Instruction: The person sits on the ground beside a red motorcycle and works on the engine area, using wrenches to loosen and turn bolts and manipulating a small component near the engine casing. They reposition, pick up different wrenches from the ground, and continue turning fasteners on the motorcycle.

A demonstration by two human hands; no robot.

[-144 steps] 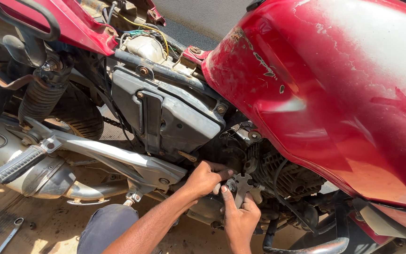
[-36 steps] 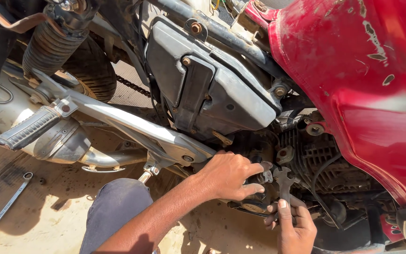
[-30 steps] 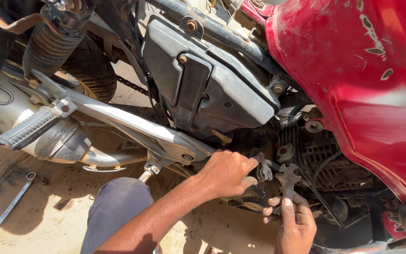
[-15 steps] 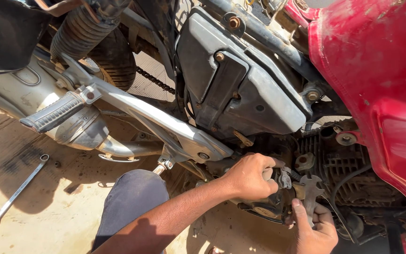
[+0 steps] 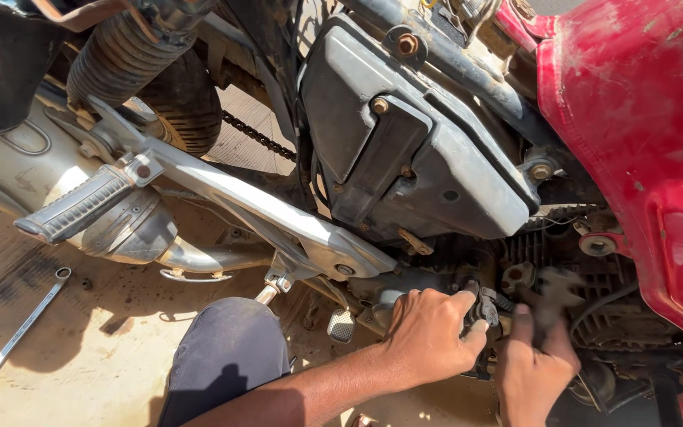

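**Engine-side fitting held between two hands, low on the motorcycle**

Small dark metal fitting (image 5: pixel 484 304) sits low on the engine, under the grey air-box cover (image 5: pixel 405 150) and left of the cooling fins (image 5: pixel 594 308).

Far left, a combination spanner (image 5: pixel 13 336) lies on the sandy ground (image 5: pixel 81 379), well apart from both hands, its long axis slanting from lower left to upper right. Above it a ribbed footpeg (image 5: pixel 73 209) juts from the silver frame bracket (image 5: pixel 262 209); behind them stand the shock spring (image 5: pixel 116 55) and the drive chain (image 5: pixel 254 134). The person's knee (image 5: pixel 227 356) shows in dark cloth at the bottom.

The left hand (image 5: pixel 428 336) comes in from the lower left, fingers curled and closed on the fitting, thumb beneath it. The fitting lies at its fingertips, up and to the right. The right hand (image 5: pixel 535 360), just beside, is closed around a blurred, dark metal tool (image 5: pixel 555 289) pointing upward toward the fins. I cannot tell what kind of tool it is. The left hand is the nearer to the fitting.

Red fuel tank (image 5: pixel 642 126) fills the right. No containers are in view.
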